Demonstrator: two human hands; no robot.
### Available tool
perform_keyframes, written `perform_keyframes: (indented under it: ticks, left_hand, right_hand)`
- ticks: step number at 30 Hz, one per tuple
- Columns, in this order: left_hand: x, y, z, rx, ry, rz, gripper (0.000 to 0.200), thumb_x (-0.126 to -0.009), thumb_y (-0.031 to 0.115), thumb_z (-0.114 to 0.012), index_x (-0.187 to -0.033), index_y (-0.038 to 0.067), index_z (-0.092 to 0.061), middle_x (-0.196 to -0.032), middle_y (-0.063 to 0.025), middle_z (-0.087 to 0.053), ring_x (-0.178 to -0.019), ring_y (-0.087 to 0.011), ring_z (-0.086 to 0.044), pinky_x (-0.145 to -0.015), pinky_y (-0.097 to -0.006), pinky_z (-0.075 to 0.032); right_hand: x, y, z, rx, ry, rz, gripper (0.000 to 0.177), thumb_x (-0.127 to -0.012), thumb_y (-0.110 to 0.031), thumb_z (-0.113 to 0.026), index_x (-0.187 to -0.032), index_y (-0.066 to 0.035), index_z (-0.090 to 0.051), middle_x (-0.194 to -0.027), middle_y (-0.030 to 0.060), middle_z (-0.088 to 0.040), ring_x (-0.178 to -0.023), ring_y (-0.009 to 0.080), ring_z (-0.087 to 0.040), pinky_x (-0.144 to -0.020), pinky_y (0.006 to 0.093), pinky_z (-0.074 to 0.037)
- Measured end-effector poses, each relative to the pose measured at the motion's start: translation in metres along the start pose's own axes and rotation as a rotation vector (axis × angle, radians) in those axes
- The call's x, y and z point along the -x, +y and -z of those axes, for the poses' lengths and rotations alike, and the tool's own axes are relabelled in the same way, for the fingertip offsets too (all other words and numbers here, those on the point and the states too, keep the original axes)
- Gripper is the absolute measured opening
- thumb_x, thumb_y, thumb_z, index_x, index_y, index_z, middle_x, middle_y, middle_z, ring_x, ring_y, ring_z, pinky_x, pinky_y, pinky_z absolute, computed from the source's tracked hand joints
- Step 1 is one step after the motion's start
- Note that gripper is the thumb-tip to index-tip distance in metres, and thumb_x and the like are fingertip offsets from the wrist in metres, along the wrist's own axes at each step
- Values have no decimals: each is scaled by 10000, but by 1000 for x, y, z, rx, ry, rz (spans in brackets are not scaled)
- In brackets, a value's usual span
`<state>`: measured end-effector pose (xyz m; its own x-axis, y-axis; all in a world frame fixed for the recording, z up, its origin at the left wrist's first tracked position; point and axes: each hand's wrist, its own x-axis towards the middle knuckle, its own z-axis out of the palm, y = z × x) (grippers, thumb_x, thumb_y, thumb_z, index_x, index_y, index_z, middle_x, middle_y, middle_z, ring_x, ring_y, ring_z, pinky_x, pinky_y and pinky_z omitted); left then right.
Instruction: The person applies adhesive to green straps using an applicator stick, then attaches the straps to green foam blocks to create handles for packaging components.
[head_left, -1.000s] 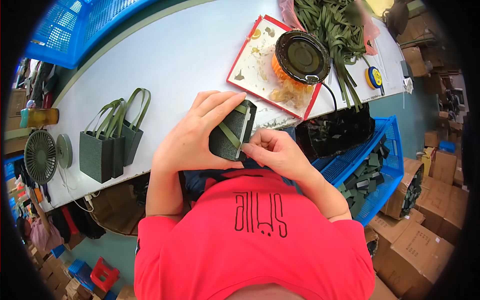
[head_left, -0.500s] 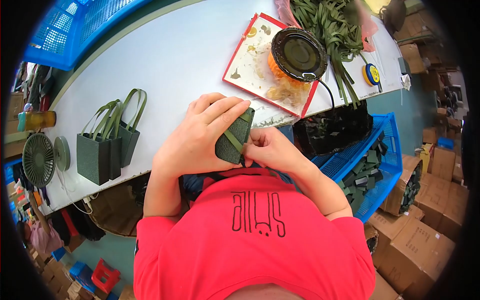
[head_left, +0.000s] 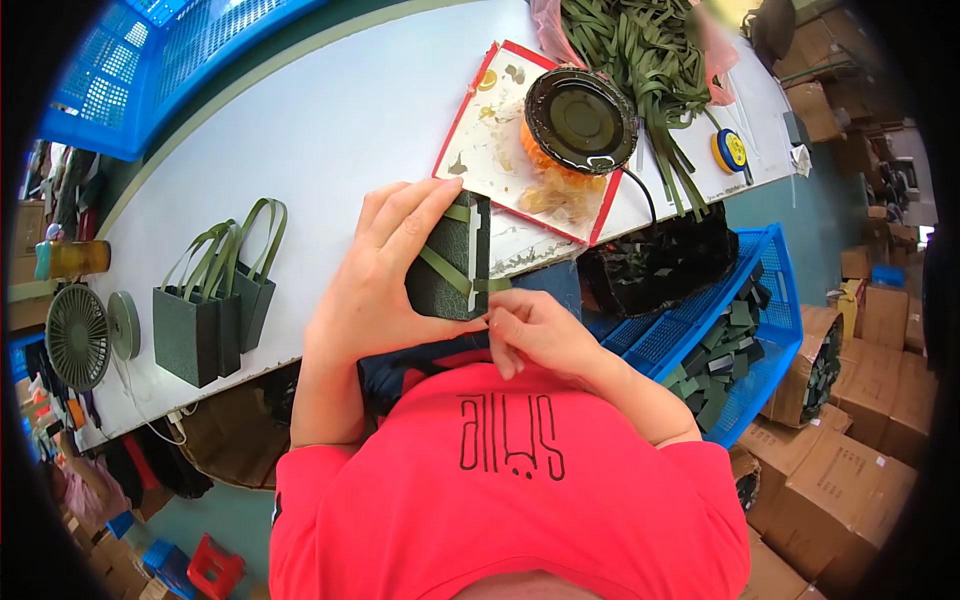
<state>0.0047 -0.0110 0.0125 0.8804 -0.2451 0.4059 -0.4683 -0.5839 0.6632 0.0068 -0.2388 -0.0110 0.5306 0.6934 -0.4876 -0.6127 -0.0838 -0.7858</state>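
My left hand (head_left: 375,265) is closed around a small dark green gift bag (head_left: 436,275), tilted over the table's front edge. A green ribbon (head_left: 447,268) crosses its side, and one ribbon end sticks out past the bag's right edge, where a pale strip shows. At the bag's lower right corner is my right hand (head_left: 535,325), thumb and index finger drawn together just below that ribbon end. Whatever sits between those fingertips is too small to make out. Several finished-looking green bags (head_left: 190,335) with ribbon handles stand upright at the left of the table.
Behind my hands, a round black pot (head_left: 580,120) rests over a red-edged, glue-stained board (head_left: 505,150). Green ribbons (head_left: 660,60) lie heaped beyond it, beside a round tape (head_left: 730,150). A blue crate (head_left: 775,330) of green pieces stands right; a fan (head_left: 78,335) stands left.
The bag has shifted left and turned, bringing its right edge and the ribbon end into sight. My right hand has dropped slightly, its lower fingers loosening.
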Motion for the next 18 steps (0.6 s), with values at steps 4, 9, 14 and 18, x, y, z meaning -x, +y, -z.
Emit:
perform_keyframes:
  ticks: [4, 9, 14, 18]
  left_hand:
    - [3, 1, 3, -4, -49, 38, 1030, -528, 267, -934, -1417, -7, -493, -1368, -171, -531, -1246, -384, -479, -1047, -460, -428]
    - [13, -4, 10, -30, -83, 106, 1061, -498, 271, -931, -1422, -8, -490, -1384, -171, -520, -1270, -382, -472, -1077, -454, -400]
    - [26, -11, 16, -89, -59, 205, 1065, -479, 211, -930, -1426, 7, -488, -1373, -160, -526, -1271, -375, -465, -1066, -455, -422]
    - [30, -12, 20, -84, -48, 256, 1086, -453, 180, -935, -1427, 6, -486, -1371, -158, -526, -1270, -367, -465, -1068, -450, -422]
  right_hand:
    - [-6, 13, 5, -479, 252, 205, 364, -1046, -246, -564, -1320, -7, -566, -1069, 99, -708, -579, 77, -550, -534, 210, -437]
    - [-1, 2, 32, -740, 452, 432, 319, -1039, -210, -571, -1287, -10, -582, -1139, 115, -696, -676, 59, -594, -591, 199, -506]
    - [3, -4, 51, -765, 532, 530, 321, -1050, -201, -545, -1322, -30, -543, -1119, 112, -682, -764, 65, -621, -629, 210, -535]
    - [-2, -2, 57, -754, 526, 619, 249, -1051, -196, -547, -1245, -40, -557, -1052, 105, -684, -726, 81, -603, -609, 217, -519]
